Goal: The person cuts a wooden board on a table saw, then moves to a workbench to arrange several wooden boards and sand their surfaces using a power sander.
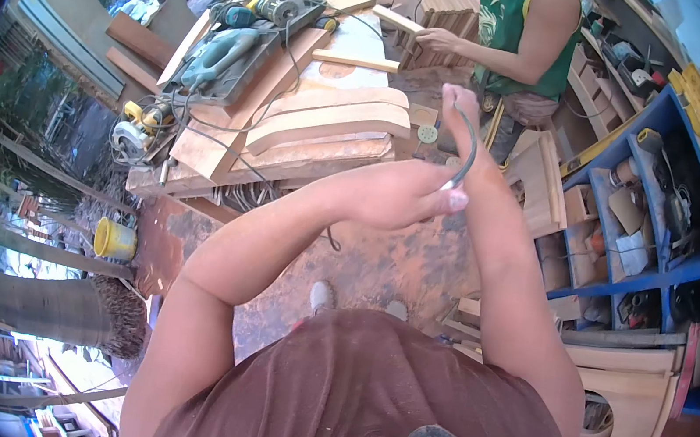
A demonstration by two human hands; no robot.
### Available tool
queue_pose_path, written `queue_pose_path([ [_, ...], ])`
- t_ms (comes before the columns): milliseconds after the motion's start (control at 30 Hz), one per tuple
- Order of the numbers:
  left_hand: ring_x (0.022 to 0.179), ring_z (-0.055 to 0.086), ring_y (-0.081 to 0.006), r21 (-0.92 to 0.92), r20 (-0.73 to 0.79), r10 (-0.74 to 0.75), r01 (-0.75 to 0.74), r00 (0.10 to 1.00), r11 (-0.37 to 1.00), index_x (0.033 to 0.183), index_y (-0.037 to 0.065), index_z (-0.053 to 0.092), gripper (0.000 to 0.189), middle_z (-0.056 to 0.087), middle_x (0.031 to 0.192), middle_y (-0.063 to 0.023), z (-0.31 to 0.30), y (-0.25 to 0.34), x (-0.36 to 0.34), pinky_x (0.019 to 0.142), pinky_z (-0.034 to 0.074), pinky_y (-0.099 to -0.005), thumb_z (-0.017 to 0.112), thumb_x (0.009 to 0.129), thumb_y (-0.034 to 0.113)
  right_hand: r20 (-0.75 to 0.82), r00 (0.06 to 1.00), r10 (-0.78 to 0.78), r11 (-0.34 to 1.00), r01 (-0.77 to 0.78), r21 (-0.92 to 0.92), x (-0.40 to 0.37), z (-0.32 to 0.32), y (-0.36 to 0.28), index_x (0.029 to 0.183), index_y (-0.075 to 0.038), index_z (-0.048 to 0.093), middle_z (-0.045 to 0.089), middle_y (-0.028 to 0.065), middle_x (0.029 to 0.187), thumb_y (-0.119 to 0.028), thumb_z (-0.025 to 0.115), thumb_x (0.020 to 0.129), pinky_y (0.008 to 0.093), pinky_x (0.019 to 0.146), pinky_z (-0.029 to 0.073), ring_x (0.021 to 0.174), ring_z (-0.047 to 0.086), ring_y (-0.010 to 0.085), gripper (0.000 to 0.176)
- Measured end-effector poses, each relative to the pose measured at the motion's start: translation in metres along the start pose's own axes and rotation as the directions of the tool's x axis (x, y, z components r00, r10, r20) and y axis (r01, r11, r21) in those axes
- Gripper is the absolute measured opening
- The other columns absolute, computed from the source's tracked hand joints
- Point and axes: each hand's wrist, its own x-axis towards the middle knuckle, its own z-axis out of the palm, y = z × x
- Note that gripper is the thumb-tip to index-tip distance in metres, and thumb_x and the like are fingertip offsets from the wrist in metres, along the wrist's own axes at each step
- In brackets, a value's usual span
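A short stretch of dark cable (472, 151) curves between my two hands, above the floor beside the workbench. My left hand (401, 197) is closed on its lower end, with the thumb and fingers pressed together near a small whitish bit. Farther forward, my right hand (461, 100) is closed around the upper part of the cable. The right forearm passes just behind the left fingertips. Curved wooden pieces (336, 119) lie on the workbench (286, 166), ahead and to the left of my hands.
Power tools (222, 51) and cords crowd the bench. A co-worker in a green top (516, 28) holds a wooden strip (398, 20) across the bench. Blue shelving (650, 289) stands at right, with wooden panels (628, 392) below. A yellow bucket (116, 239) sits at left.
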Motion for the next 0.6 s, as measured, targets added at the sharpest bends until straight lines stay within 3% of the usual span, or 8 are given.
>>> queue_pose_path([
  [67,0.08,0.061,-0.0359,0.106,0.065,-0.035,0.028,0.997,0.994,0.108,0.0,0.052,0.041,0.06,0.081,-0.0197,-0.008,0.012,-0.019,0.077,0.048,-0.0437,0.039,0.104,0.039,-0.053,0.987,0.15,0.989,-0.149,0.014,0.029,0.003,0.011,0.094,-0.004,0.069,0.066,0.027,0.096,-0.043,0.045,0.097,0.0524,0.086,0.046,0.098,0.06,0.0467,0.046],
  [133,0.079,0.061,-0.0368,0.106,0.072,0.018,-0.025,0.997,0.994,0.105,0.002,0.053,0.038,0.059,0.08,-0.0193,-0.014,0.018,-0.049,0.077,0.048,-0.0442,0.04,0.104,0.037,-0.262,0.964,-0.034,0.99,0.07,0.126,0.062,0.002,0.007,0.091,-0.001,0.067,0.065,0.0254,0.081,-0.042,0.044,0.099,0.0499,0.079,0.048,0.089,0.064,0.0415,0.048],
  [300,0.065,0.061,-0.0257,-0.045,-0.11,0.168,-0.174,0.98,0.984,0.088,0.003,0.056,0.038,0.06,0.074,-0.0101,-0.038,0.021,-0.137,0.062,0.049,-0.0381,0.044,0.102,0.036,0.073,0.997,0.033,0.797,-0.071,0.599,0.143,-0.015,-0.067,0.098,-0.001,0.066,0.064,0.006,0.076,-0.045,0.048,0.1,0.0216,0.05,0.046,0.059,0.058,0.0068,0.047],
  [367,0.064,0.062,-0.0257,-0.019,-0.254,0.133,-0.142,0.958,0.99,0.088,0.002,0.058,0.035,0.062,0.074,-0.0097,-0.046,0.023,-0.184,0.06,0.05,-0.0376,0.046,0.101,0.032,-0.077,0.989,-0.123,0.828,0.145,0.541,0.165,-0.028,-0.124,0.095,-0.001,0.067,0.063,0.0046,0.071,-0.045,0.049,0.1,0.0252,0.049,0.047,0.054,0.057,0.0094,0.048],
  [400,0.06,0.06,-0.0232,-0.021,-0.392,0.119,-0.138,0.912,0.99,0.081,0.003,0.06,0.04,0.061,0.071,-0.009,-0.045,0.023,-0.213,0.055,0.048,-0.0362,0.048,0.099,0.037,-0.144,0.976,-0.162,0.805,0.215,0.553,0.183,-0.026,-0.142,0.094,-0.001,0.068,0.063,0.0048,0.069,-0.043,0.053,0.098,0.0265,0.049,0.048,0.054,0.058,0.0114,0.045],
  [467,0.051,0.051,-0.0155,0.034,-0.814,0.073,-0.079,0.576,0.996,0.065,0.005,0.057,0.056,0.056,0.061,-0.0066,-0.03,0.02,-0.275,0.047,0.038,-0.0298,0.056,0.094,0.053,-0.195,0.956,-0.221,0.763,0.294,0.575,0.216,-0.025,-0.178,0.093,-0.001,0.069,0.062,0.005,0.066,-0.041,0.056,0.097,0.0277,0.049,0.049,0.054,0.059,0.0134,0.042],
  [533,0.045,0.037,-0.0086,0.04,-0.915,0.068,-0.077,0.398,0.996,0.073,0.007,0.049,0.056,0.045,0.056,-0.0012,-0.042,0.026,-0.345,0.043,0.026,-0.0252,0.056,0.091,0.06,-0.133,0.922,-0.363,0.89,0.385,0.243,0.24,-0.031,-0.232,0.113,-0.003,0.065,0.067,0.0218,0.092,-0.043,0.063,0.089,0.041,0.078,0.049,0.096,0.066,0.0314,0.047],
  [600,0.044,0.026,-0.0042,0.02,-0.939,0.072,-0.157,0.337,0.987,0.084,0.008,0.044,0.047,0.032,0.053,0.0059,-0.053,0.028,-0.418,0.043,0.016,-0.0246,0.055,0.096,0.052,-0.133,0.901,-0.412,0.877,0.432,0.211,0.247,-0.036,-0.304,0.099,-0.002,0.067,0.067,0.0221,0.087,-0.047,0.061,0.09,0.0414,0.077,0.049,0.091,0.066,0.033,0.046],
])
